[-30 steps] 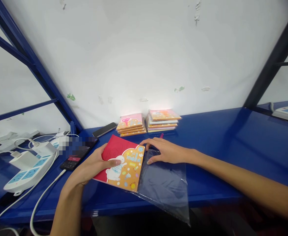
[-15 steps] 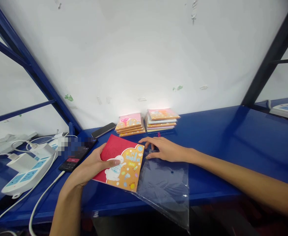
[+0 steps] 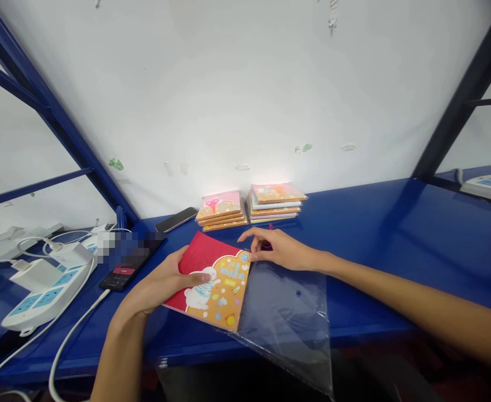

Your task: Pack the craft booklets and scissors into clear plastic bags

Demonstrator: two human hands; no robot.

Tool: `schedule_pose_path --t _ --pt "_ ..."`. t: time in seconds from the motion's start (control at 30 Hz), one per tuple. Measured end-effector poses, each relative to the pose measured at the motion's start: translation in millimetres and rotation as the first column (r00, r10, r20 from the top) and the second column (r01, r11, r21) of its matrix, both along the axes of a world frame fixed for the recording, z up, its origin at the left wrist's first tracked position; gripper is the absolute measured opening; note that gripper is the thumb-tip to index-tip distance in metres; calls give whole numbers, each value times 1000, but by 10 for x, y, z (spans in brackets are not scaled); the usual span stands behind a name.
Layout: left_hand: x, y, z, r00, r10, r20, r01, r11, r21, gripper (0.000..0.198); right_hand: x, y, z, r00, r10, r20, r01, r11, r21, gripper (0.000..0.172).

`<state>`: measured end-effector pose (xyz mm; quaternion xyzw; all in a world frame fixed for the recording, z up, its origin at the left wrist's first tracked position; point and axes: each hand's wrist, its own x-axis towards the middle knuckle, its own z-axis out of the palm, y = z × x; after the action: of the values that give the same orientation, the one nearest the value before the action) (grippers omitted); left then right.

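A square booklet (image 3: 224,290) with a red and orange cover and a white rabbit-like animal is in my left hand (image 3: 178,279), its thumb pressed on the cover. A clear plastic bag (image 3: 289,312) spreads right of the booklet and hangs over the table's front edge. Whether the booklet is partly inside it or only on top, I cannot tell. My right hand (image 3: 277,248) is at the booklet's upper right corner. Its thumb and a finger pinch the bag's upper edge there, while the index finger points out to the left.
Two stacks of wrapped booklets, a left stack (image 3: 222,211) and a right stack (image 3: 277,200), stand by the wall. A dark phone (image 3: 176,219) lies left of them. Another phone (image 3: 122,273) is plugged in near a white power strip (image 3: 47,301) with cables. A small red item (image 3: 270,226) sits behind my right hand.
The booklet and my left hand have shifted slightly right, and the bag with them. My right thumb and finger have closed together at the booklet's corner.
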<state>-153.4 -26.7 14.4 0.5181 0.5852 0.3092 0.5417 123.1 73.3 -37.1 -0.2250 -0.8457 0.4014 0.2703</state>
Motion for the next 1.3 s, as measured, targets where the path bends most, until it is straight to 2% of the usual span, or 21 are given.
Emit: schedule_pose_path --t 0.33,0.47,0.57,0.63,0.7,0.77,0.83,0.9,1.03,1.1,1.2,1.3 --pt "92 -40 26 995 -11 95 12 1000 -8 81 -18 8 38 993 -23 -119 17 998 -59 25" --pt "158 -37 13 993 -10 117 10 1000 5 75 -44 -26 62 990 -43 -135 39 999 -26 24" --pt "174 -28 0 990 -37 137 32 999 36 68 -22 -21 120 988 -105 -116 107 994 3 32" --pt "175 -29 4 989 -41 140 34 998 54 68 30 -11 195 991 -133 -11 131 988 -77 43" --pt "186 -43 25 992 -23 124 14 997 73 69 105 -3 283 990 -39 137 72 967 -244 50" --pt "225 -68 59 995 1 104 -10 996 84 71 179 2 352 968 144 206 -43 902 -429 48" --pt "294 -101 98 995 9 97 -18 996 84 72 232 4 385 946 272 175 -137 828 -544 39" --pt "372 -134 130 996 12 83 -19 995 93 70 255 3 391 943 303 136 -172 796 -580 31" --pt "404 -200 185 998 51 36 -56 988 147 70 256 -22 431 962 259 83 -177 830 -529 21" --pt "333 -240 230 993 92 75 -104 979 177 75 262 -47 488 976 214 39 -169 859 -484 18" --pt "225 -294 312 944 129 305 -221 931 290 76 273 -81 569 992 116 -52 -127 893 -432 20" --pt "263 -298 334 864 20 504 -264 869 418 79 249 -89 577 980 -25 -195 -61 904 -424 25"
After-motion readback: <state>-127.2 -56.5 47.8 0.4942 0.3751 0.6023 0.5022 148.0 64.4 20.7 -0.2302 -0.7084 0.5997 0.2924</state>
